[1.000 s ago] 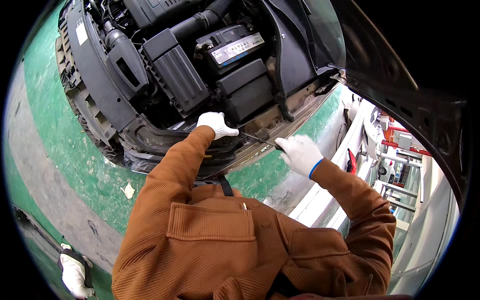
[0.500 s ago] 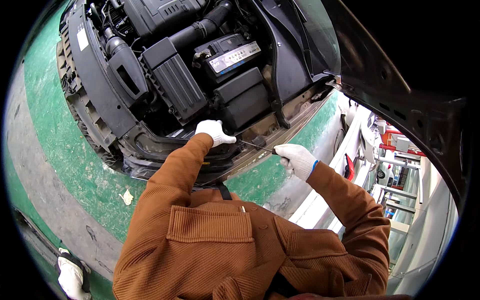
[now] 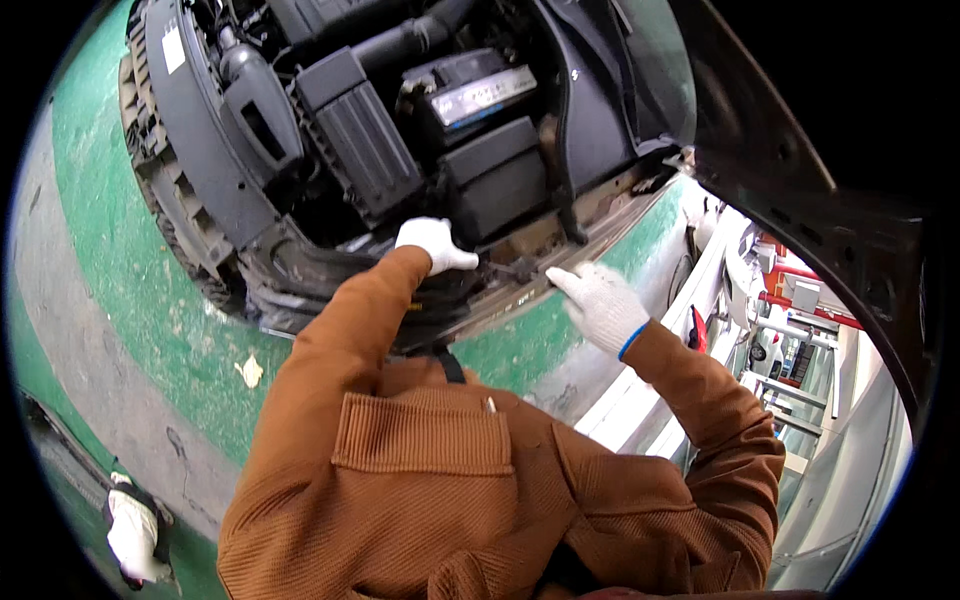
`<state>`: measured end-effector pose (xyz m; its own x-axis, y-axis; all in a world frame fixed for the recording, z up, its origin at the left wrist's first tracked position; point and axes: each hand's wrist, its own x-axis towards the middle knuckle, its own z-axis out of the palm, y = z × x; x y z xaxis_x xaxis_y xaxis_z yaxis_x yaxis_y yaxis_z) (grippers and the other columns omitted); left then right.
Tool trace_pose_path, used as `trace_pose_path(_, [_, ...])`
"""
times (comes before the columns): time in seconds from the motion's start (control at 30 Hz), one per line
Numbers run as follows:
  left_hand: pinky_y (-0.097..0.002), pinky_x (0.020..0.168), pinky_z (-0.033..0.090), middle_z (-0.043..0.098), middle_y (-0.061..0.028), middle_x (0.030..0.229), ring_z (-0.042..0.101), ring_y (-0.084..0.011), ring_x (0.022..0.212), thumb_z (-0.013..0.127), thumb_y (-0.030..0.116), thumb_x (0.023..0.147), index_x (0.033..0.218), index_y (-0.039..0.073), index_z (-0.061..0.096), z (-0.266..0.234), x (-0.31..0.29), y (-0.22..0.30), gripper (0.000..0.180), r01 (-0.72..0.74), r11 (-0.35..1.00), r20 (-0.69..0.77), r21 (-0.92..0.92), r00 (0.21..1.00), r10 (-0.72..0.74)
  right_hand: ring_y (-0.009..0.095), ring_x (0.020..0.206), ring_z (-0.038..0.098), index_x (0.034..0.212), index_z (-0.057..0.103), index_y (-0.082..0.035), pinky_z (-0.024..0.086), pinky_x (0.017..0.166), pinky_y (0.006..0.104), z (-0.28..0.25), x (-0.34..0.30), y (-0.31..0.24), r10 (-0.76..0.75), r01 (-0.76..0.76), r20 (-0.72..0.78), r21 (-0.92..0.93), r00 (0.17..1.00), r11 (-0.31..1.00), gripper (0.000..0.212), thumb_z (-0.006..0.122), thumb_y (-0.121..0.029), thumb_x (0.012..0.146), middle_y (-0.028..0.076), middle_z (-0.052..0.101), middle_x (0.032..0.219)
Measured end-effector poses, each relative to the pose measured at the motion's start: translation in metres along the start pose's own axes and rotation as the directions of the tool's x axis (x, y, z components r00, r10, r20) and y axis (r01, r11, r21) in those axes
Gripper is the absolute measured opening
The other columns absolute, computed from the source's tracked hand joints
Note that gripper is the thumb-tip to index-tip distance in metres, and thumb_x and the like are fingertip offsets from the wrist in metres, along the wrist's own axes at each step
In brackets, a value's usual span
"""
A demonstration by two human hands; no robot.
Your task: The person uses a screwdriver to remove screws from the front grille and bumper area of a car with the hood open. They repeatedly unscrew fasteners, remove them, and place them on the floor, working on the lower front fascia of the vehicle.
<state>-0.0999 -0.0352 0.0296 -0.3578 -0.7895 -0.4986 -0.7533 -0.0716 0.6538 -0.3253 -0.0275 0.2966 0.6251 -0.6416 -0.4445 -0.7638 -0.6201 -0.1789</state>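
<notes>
Along the near side of a car's open engine bay, the fender edge (image 3: 590, 232) runs between the person's two white-gloved hands, with a small dark part (image 3: 520, 268) on it. The left hand (image 3: 432, 246) lies just inside this edge, thumb stretched toward the dark part; its fingers are mostly hidden, so I cannot tell whether they grip anything. The right hand (image 3: 603, 308), its glove cuff trimmed in blue, is on the outer side, index finger reaching forward and the others curled beneath; blur prevents telling whether it grips a tool.

Just beyond the hands stands a black lidded box (image 3: 495, 185), and behind that a battery (image 3: 480, 100) with a pale label. Left of these is a ribbed black housing (image 3: 365, 135), joined to a thick hose (image 3: 405, 42). The raised hood (image 3: 760, 150) slants across the upper right. Below, the person's brown jacket (image 3: 430, 530) fills the lower middle. On the green and grey floor (image 3: 150, 330) lies a pale scrap (image 3: 249, 373), and another person in a white top (image 3: 135, 530) shows at the lower left.
</notes>
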Motion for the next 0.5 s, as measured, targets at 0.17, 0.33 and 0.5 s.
trace_pose_path(0.17, [-0.0424,0.096,0.056,0.074,-0.0257,0.122,0.072,-0.0382,0.111,0.068,0.082,0.075,0.134,-0.005,0.067,0.007,0.007,-0.004,0.105,0.017,1.0,0.052,0.014,0.998,-0.018,0.036,0.099,0.067,0.125,0.065,-0.004,0.054,0.091,0.0447,0.008,-0.002,-0.011,0.295,-0.315,0.116,0.25,0.949,0.916,0.029,0.062,-0.008,0.097,0.016,0.067,0.107])
trace_pose_path(0.33, [-0.0418,0.097,0.055,0.073,-0.0253,0.126,0.072,-0.0378,0.114,0.068,0.083,0.076,0.138,-0.005,0.065,0.003,0.005,-0.004,0.108,0.039,0.999,0.065,0.023,0.997,-0.041,0.037,0.098,0.068,0.123,0.068,-0.004,0.055,0.09,0.0459,-0.01,0.006,-0.012,0.227,-0.223,-0.009,0.151,0.974,0.963,0.026,0.062,-0.014,0.099,0.018,0.068,0.109])
trace_pose_path(0.5, [-0.0415,0.099,0.055,0.073,-0.0252,0.127,0.071,-0.0376,0.115,0.068,0.083,0.076,0.139,-0.006,0.064,0.002,0.007,-0.001,0.109,0.035,0.999,0.073,0.025,0.997,-0.036,0.04,0.105,0.067,0.13,0.066,-0.006,0.053,0.091,0.0478,0.014,-0.004,0.007,0.195,-0.172,-0.105,0.198,0.975,0.965,0.034,0.066,-0.02,0.099,0.021,0.069,0.105])
